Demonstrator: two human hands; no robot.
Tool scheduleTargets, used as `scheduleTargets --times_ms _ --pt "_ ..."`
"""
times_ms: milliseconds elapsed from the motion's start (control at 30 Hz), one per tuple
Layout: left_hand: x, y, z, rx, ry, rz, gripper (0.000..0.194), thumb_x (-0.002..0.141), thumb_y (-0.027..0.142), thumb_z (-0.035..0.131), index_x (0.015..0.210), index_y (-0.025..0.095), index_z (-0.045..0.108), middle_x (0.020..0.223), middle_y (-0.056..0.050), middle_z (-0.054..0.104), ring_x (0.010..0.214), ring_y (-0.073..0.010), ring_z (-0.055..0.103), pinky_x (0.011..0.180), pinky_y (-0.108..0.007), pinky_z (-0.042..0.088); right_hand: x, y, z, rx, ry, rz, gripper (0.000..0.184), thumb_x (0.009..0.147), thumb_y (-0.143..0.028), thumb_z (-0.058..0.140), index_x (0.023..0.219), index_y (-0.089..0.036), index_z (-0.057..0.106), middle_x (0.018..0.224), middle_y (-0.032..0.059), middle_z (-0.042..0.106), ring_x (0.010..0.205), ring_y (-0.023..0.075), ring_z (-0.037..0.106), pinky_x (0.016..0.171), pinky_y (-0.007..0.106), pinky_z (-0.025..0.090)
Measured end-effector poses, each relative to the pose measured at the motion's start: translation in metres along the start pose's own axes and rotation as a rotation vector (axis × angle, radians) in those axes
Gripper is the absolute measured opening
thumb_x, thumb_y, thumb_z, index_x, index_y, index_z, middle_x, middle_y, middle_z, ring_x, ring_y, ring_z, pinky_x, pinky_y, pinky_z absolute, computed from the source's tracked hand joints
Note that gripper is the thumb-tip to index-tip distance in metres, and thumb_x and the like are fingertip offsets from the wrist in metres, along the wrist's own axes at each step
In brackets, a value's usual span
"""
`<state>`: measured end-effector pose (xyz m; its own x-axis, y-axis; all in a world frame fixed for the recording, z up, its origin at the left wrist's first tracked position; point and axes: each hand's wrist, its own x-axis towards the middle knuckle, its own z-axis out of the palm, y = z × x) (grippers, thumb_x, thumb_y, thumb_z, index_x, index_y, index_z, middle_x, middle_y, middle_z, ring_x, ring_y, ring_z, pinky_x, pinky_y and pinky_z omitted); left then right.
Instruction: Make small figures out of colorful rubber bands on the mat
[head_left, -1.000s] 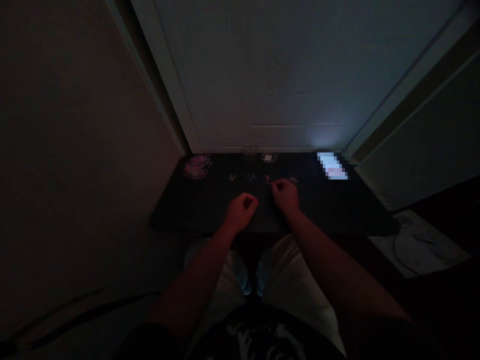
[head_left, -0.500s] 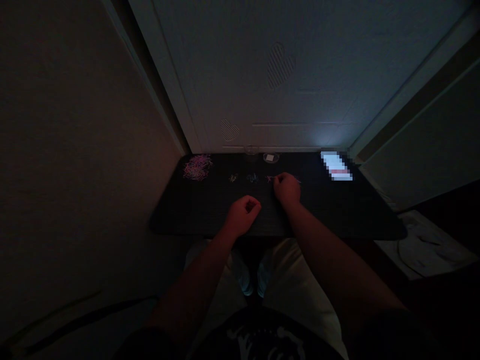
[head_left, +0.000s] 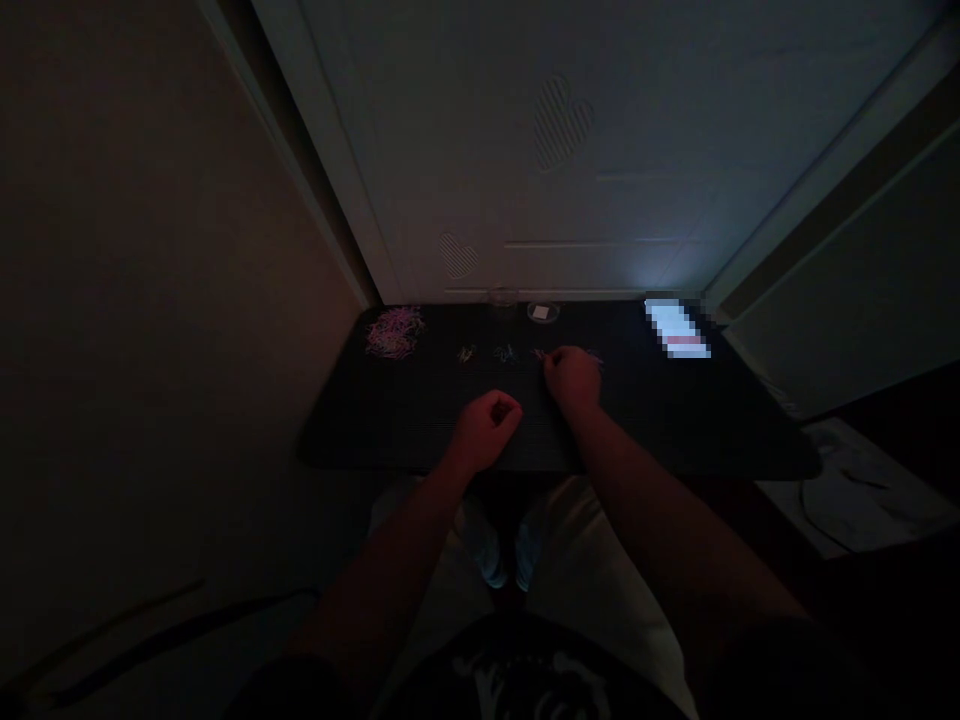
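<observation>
Over the front middle of the dark table, my left hand is curled closed, thumb and fingertips together. Whatever it may hold is too dark to make out. Farther forward and to the right, my right hand reaches down with its fingertips pinched at a small cluster of thin pink pieces. Anything between those fingertips is too small to tell. Left of that cluster lie a small bluish pile and a small yellowish pile. Some thin purplish pieces show just right of my right hand.
A larger heap of thin pink and purple pieces lies at the table's back left. Along the back edge stand a clear container and a clear round dish with a white square. A glowing phone lies back right. A white door rises behind.
My right hand has shifted slightly left at the pink cluster. My left hand stays where it was, and the piles look the same.
</observation>
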<state>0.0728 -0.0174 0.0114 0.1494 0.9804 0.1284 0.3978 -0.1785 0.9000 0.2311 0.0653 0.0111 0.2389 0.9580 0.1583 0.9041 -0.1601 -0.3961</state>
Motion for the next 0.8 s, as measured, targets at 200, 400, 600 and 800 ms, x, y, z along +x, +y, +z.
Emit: scheduleTargets --times_ms 200,400,600,800 --pt "-0.0009 0.0007 -0.001 0.013 0.004 0.007 0.016 0.078 0.031 0.054 0.082 0.016 0.06 0.075 -0.001 0.063 0.067 -0.0111 0.056 0.063 -0.023 0.045 -0.0021 0.0007 -0.0025 0.03 -0.006 -0.028 0.03 0.081 -0.032 0.046 0.093 -0.017 0.069 0.094 0.0102 0.066 0.083 0.0201 0.061 0.072 0.029 0.044" --pt "-0.001 0.0018 -0.0022 0.037 -0.015 0.002 0.015 0.078 0.03 0.055 0.082 0.016 0.06 0.076 -0.001 0.063 0.067 -0.0109 0.056 0.063 -0.023 0.045 -0.0023 0.003 -0.0044 0.09 0.017 -0.011 0.031 0.077 -0.02 0.045 0.095 -0.015 0.069 0.098 0.01 0.066 0.089 0.0198 0.06 0.079 0.029 0.044" --pt "-0.0006 0.0029 -0.0016 0.053 -0.013 -0.003 0.015 0.078 0.03 0.054 0.081 0.016 0.06 0.075 -0.001 0.063 0.067 -0.0107 0.056 0.063 -0.023 0.044 -0.0018 0.0024 -0.0029 0.073 0.009 -0.024 0.029 0.077 -0.029 0.049 0.094 -0.016 0.069 0.096 0.0098 0.065 0.086 0.0201 0.06 0.075 0.029 0.044" --pt "-0.0007 0.002 -0.0013 0.071 -0.018 0.0 0.016 0.079 0.03 0.054 0.082 0.016 0.06 0.075 -0.001 0.063 0.067 -0.0109 0.056 0.062 -0.023 0.044 0.0 0.0022 0.0003 0.018 0.005 -0.027 0.026 0.08 -0.027 0.047 0.09 -0.017 0.069 0.094 0.01 0.065 0.084 0.0196 0.06 0.074 0.029 0.044"
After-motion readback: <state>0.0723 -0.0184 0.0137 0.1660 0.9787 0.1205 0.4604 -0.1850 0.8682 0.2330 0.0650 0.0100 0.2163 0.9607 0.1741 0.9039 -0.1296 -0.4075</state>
